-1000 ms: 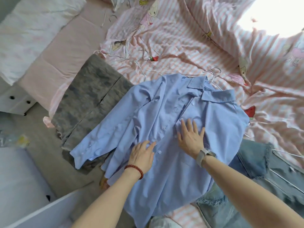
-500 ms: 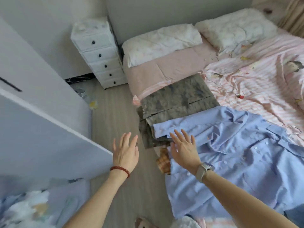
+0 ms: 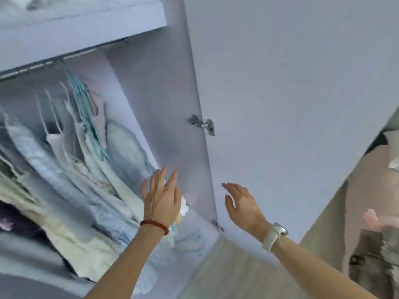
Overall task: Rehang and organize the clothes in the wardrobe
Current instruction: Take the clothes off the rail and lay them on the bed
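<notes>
1. Both your hands are empty with fingers spread: left hand (image 3: 160,196) near the pale hanging clothes (image 3: 71,160), right hand (image 3: 243,205) before the open white wardrobe door (image 3: 291,104).
2. Part the crowded garments under the metal rail (image 3: 64,58) gently, clearing space.

Clothes (image 3: 64,169) hang (on a rail (image 3: 64,55)) left of the door (image 3: 291,104)

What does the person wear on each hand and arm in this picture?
The left hand has a bracelet of dark red round beads at the wrist. The right hand has a smartwatch with a pale cream strap and silver rectangular case. Both forearms are bare, with no sleeves visible.
</notes>
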The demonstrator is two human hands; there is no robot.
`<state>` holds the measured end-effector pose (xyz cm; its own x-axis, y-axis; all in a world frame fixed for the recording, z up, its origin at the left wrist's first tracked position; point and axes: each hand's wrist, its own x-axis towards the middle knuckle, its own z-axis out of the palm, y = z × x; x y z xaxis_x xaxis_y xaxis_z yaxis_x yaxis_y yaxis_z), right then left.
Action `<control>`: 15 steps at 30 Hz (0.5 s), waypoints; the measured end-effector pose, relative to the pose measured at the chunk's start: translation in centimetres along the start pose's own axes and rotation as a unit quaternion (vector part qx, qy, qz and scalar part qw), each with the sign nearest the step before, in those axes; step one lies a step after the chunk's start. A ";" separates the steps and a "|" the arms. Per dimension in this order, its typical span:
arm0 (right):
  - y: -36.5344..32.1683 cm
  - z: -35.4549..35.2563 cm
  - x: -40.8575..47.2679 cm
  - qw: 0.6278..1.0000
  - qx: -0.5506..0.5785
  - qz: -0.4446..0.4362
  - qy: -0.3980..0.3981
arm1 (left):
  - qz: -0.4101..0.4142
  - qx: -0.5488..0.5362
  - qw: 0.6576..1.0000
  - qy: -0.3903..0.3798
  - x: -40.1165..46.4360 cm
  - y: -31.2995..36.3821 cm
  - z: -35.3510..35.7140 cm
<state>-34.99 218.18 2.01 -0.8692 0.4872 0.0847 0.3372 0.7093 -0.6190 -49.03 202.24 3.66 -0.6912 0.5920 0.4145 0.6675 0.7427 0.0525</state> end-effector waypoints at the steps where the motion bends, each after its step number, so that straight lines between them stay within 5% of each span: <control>1: -1.3 0.8 1.7 1.000 0.014 -0.024 -0.016 | -0.019 0.007 0.999 0.027 0.6 -1.9 -0.9; 7: -10.7 4.5 11.9 0.983 0.101 -0.138 -0.066 | -0.111 0.058 0.978 0.166 4.7 -10.9 -5.2; 12: -20.3 6.0 19.8 0.944 0.262 -0.152 -0.127 | -0.189 0.086 0.962 0.176 6.7 -15.0 -6.3; 15: -25.5 5.9 22.5 0.890 0.382 -0.110 -0.226 | -0.212 0.113 0.957 0.163 7.2 -15.7 -6.6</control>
<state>-65.31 208.08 15.13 -0.9986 0.0036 0.0534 -0.0525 0.1259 -0.9907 -62.69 192.78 11.77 -0.7396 0.1204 0.6622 0.2433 0.9652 0.0963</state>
